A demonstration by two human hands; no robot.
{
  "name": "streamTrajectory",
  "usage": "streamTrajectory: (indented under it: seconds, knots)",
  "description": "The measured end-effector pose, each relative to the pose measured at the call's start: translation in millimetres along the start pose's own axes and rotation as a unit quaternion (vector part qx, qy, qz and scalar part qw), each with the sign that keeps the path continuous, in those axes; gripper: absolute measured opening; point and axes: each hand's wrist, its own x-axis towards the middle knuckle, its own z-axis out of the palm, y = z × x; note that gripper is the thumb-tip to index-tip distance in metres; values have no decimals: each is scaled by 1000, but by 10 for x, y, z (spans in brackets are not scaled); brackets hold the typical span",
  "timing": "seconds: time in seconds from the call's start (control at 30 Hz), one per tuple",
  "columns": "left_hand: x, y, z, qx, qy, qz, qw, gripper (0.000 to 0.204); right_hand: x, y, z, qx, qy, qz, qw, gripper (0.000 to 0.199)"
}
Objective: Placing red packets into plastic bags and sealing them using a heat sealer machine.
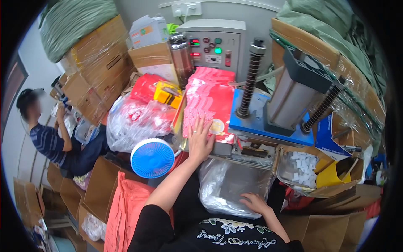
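Centrally, L hand [200,137], unclenched, flat on red packet stack [214,96] nr front edge of grey support [222,149]; scant room btwn stack & blue press plate [257,111]. R hand [257,204], loose, over clear plastic [228,178], bare to L.

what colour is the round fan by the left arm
The fan is blue in front, white around the edge; shows best in the head view.

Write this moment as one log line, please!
left hand: on red packets | right hand: over clear plastic | blue fan: left of packets
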Motion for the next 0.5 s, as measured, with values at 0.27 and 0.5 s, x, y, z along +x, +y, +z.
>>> streamTrajectory:
  seconds: [0.27, 0.5]
  knots:
    - [614, -370, 457, 241, -73, 49, 966, 58, -199, -515, -690, 47, 156, -44, 986, 22]
    - [432, -597, 624, 205, -89, 102, 969, 72, -382, -380, -1544, -113, 495, 92, 856, 19]
